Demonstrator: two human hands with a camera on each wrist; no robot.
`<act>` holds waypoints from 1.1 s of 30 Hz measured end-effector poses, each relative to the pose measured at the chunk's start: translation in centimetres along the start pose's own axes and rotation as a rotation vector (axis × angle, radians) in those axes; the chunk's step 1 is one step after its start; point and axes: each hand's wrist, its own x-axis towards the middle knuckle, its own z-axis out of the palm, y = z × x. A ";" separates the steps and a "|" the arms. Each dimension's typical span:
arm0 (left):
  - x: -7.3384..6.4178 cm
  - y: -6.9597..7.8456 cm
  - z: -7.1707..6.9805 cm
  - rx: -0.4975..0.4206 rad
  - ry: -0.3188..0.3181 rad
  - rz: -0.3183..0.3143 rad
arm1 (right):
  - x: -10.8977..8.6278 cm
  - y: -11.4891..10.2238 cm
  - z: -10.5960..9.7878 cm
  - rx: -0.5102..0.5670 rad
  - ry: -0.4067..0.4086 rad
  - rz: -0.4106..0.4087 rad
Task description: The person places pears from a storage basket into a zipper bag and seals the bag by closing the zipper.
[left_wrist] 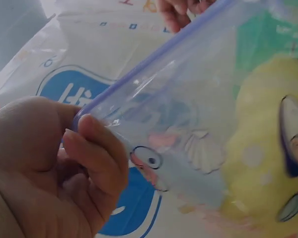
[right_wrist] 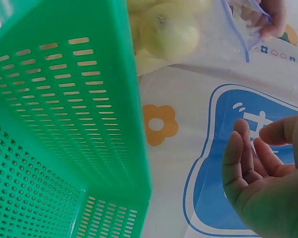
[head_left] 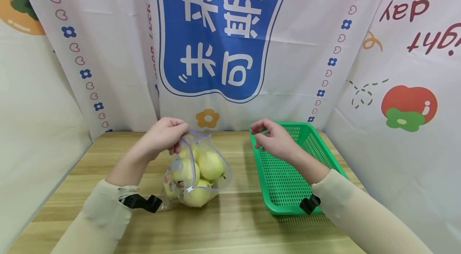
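Note:
A clear zip bag (head_left: 225,174) with a purple rim and printed cartoon pictures stands on the table, filled with several pale yellow-green pears (head_left: 210,165). My left hand (head_left: 167,134) pinches the bag's top corner between thumb and fingers; the left wrist view shows the purple zip edge (left_wrist: 154,60) running away from that pinch. The white zip slider (head_left: 190,189) sits on the near side of the opening. Over the left rim of a green plastic basket (head_left: 266,190) hovers my right hand (head_left: 273,138), its fingers loosely bent with nothing between them.
The basket stands on the wooden table (head_left: 230,226) to the right of the bag, with slotted walls and no fruit in it. A white printed cloth (head_left: 306,6) hangs behind the table and along both sides. Cameras are strapped to both wrists.

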 end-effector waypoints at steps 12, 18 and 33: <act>0.6 1.7 3.8 -0.616 0.199 0.060 | -0.2 0.3 -0.5 -0.027 -0.049 0.009; -0.3 2.6 5.2 -0.784 0.148 0.041 | -0.3 0.4 -0.5 -0.058 -0.070 0.019; -2.7 1.8 6.6 -0.750 0.059 0.032 | -0.7 1.0 0.1 -0.209 -0.182 -0.016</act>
